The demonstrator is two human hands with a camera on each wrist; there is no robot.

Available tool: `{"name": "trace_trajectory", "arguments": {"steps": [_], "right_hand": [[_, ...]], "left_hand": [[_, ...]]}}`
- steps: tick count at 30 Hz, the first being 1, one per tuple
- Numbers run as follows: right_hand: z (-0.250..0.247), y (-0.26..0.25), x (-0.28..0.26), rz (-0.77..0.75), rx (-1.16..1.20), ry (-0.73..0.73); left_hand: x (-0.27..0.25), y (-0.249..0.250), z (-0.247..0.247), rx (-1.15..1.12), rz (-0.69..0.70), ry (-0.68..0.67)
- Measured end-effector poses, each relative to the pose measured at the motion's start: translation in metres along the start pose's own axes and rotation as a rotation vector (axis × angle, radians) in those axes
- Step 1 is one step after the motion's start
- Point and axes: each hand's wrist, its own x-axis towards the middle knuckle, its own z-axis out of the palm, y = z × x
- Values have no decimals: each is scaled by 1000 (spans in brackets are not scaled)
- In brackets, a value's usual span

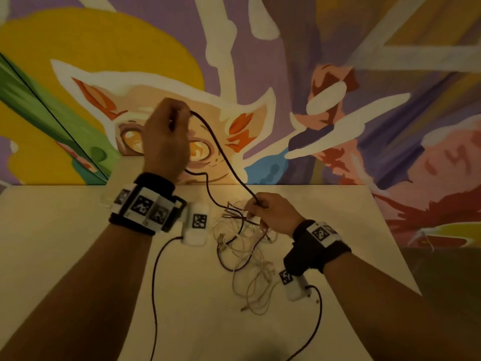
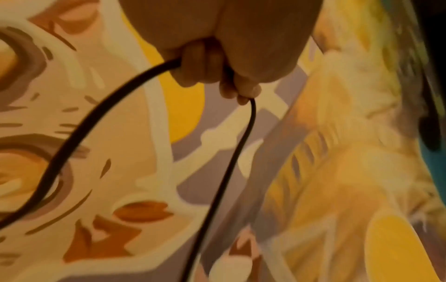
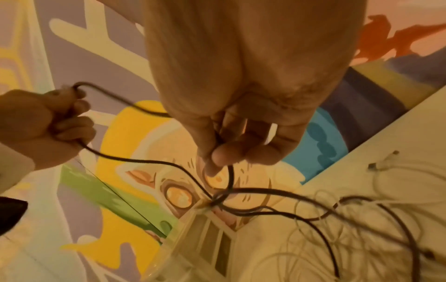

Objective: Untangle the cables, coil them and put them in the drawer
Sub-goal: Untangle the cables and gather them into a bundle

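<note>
**A:** So the left hand point(image 1: 166, 136) is up in front of the mural wall point(image 1: 364, 74), fingers curled tight round a dark cable point(image 1: 221, 155). Looks like a thin round cord with a matte, maybe braided, jacket. It loops out of the fist and runs down to the right hand point(image 1: 270, 212), which pinches it between thumb and fingers just above the pile.

**B:** Pile being the tangle of pale cables point(image 1: 247, 256)?

**A:** Yep, skinny whitish wires in loose overlapping loops on the smooth cream table point(image 1: 78, 256), with more of the dark cord threaded through. A small plug end shows in the right wrist view, too blurry to say which kind.

**B:** Any room around it?

**A:** Bare tabletop to the left and near side. The tangle sits near the table's back edge, where it meets the wall. The right edge angles off further over. There's a pale slatted thing point(image 3: 212, 238) right beside the knot, can't tell what it is.
</note>
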Motion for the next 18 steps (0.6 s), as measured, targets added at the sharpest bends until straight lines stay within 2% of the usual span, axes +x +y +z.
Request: {"name": "trace_trajectory", "arguments": {"steps": [3, 6, 9, 11, 14, 16, 18], "right_hand": [[-14, 1, -2, 0, -27, -23], [-26, -2, -6, -17, 64, -32], [-36, -6, -16, -20, 188, 14], [-43, -6, -20, -26, 230, 58], [-51, -6, -23, -38, 251, 102], [-57, -6, -25, -51, 248, 130], [-65, -4, -29, -59, 246, 166]], "left_hand": [[12, -15, -19, 98, -27, 121], [-5, -40, -23, 270, -133, 45], [-37, -74, -28, 413, -302, -100], [-61, -94, -33, 429, -393, -202], [-101, -121, -42, 416, -498, -503], [-130, -146, -52, 521, -568, -730], [-154, -167, -65, 573, -684, -817]]}}
